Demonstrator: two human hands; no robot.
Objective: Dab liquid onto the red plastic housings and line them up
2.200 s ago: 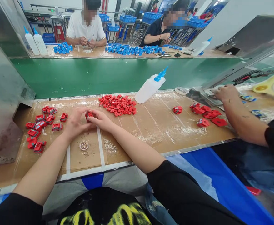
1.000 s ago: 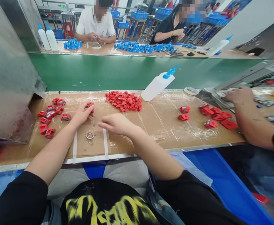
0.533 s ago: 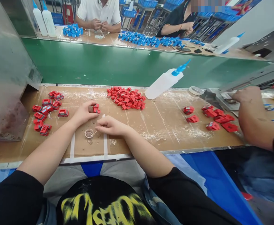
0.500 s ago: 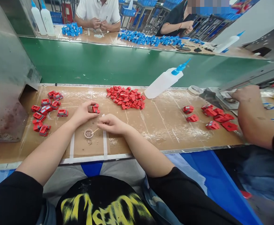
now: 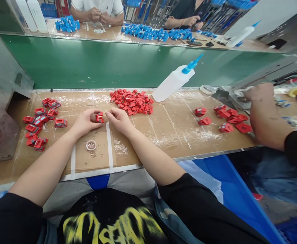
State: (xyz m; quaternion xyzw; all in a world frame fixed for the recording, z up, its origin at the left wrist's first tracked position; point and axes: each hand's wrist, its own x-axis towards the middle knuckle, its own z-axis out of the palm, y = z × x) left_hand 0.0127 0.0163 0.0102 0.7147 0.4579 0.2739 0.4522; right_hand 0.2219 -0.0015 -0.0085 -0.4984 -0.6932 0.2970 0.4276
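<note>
My left hand (image 5: 86,122) is closed on a small red plastic part (image 5: 99,117), thumb and fingers at its sides. Pinched in my right hand (image 5: 120,119) is a thin pale stick (image 5: 103,116), whose tip meets the red part. Below them on the brown board sits a small clear round dish (image 5: 91,145) with a little liquid in it. Left of my hands lie several red parts with grey pieces (image 5: 40,120). A heap of plain red parts (image 5: 133,101) is just beyond my right hand.
A white bottle with a blue nozzle (image 5: 173,83) leans behind the heap. To the right are more red parts (image 5: 229,117), a tape roll (image 5: 207,89) and a co-worker's arm (image 5: 267,118). Across the green partition (image 5: 87,62), two people work by blue parts (image 5: 158,33).
My right hand has moved the stick from the clear dish up to the red part in my left hand. The whole view has shifted slightly.
</note>
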